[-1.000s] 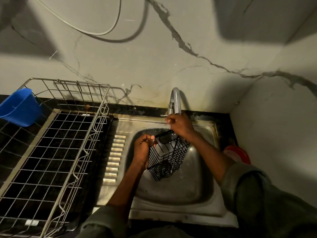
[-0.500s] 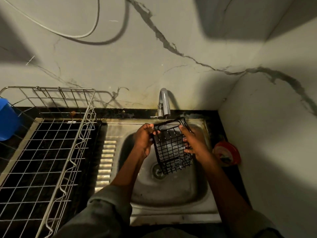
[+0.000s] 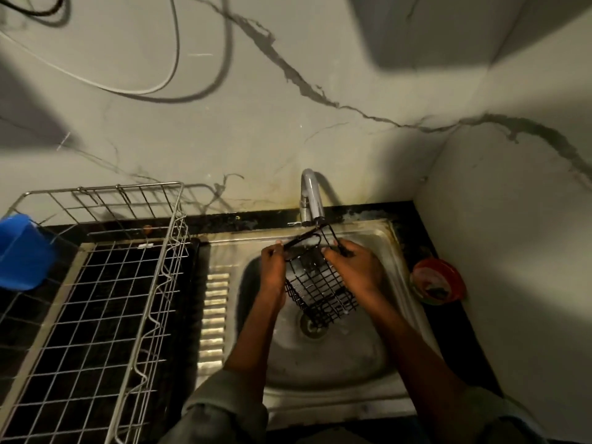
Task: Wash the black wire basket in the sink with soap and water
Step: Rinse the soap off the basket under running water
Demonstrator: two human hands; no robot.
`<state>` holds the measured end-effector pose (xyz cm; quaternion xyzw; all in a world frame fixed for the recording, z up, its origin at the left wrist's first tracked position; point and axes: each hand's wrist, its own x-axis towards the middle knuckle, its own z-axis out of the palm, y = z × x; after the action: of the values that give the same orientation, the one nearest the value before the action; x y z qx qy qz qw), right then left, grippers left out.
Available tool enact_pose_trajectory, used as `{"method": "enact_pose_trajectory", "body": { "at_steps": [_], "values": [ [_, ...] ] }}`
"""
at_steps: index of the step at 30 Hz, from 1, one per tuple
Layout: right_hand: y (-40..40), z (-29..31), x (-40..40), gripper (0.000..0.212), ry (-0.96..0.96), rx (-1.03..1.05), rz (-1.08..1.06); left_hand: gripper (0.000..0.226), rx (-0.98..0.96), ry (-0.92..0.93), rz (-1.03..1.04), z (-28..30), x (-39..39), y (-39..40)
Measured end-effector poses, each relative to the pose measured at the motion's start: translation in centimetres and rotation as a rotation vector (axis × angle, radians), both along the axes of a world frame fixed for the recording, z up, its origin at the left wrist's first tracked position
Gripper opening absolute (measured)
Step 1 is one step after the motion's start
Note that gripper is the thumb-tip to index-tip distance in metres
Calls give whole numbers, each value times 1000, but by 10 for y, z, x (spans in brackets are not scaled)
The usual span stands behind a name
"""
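A small black wire basket (image 3: pixel 320 291) hangs tilted over the steel sink (image 3: pixel 323 357), its open top toward the grey tap (image 3: pixel 309 195) and its bottom above the drain (image 3: pixel 313 325). My left hand (image 3: pixel 273 270) grips the basket's left rim. On the right rim, my right hand (image 3: pixel 354 267) has its fingers curled round the wire. I cannot make out running water or soap.
A large metal dish rack (image 3: pixel 105 302) fills the black counter to the left, with a blue plastic container (image 3: pixel 22 251) at its far left. A red round dish (image 3: pixel 439 282) sits right of the sink by the side wall. Cables hang on the back wall.
My right hand rose from the basket's right side to its top right rim. The basket tipped, its mouth now close under the tap. The head camera shifted slightly.
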<state>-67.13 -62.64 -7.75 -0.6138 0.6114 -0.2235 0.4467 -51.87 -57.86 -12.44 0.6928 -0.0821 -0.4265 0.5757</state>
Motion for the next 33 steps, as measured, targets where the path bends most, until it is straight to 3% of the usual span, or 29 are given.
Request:
{"method": "enact_pose_trajectory", "body": {
  "at_steps": [4, 8, 10, 13, 17, 20, 24, 28, 31, 33],
  "values": [
    [7, 10, 13, 42, 2, 8, 8, 42, -19, -17, -22, 1, 16, 11],
    [8, 9, 1, 35, -36, 26, -117, 61, -37, 15, -79, 8, 3, 11],
    [6, 7, -8, 58, -106, 68, -215, 66, -3, 29, -153, 10, -8, 5],
    [5, 5, -25, 49, -129, 82, -313, 51, -1, 82, -248, 25, -22, -10],
    [12, 10, -46, 32, -149, 115, -403, 52, 42, 135, -359, 47, -36, -41],
    [15, 16, -51, 27, -194, 136, -480, 45, 51, 32, -411, 54, -45, -63],
    [14, 16, -52, 33, -182, 136, -508, 51, 101, -172, -415, 38, -42, -93],
    [5, -1, -52, 56, -153, 169, -459, 42, 202, -81, -428, 38, -32, -101],
    [2, 6, -50, 33, -245, 190, -497, 36, 119, -77, -449, 61, -33, -81],
    [-4, 4, -52, 29, -302, 193, -527, 35, 59, -28, -470, 67, -39, -65]
  ]
}}
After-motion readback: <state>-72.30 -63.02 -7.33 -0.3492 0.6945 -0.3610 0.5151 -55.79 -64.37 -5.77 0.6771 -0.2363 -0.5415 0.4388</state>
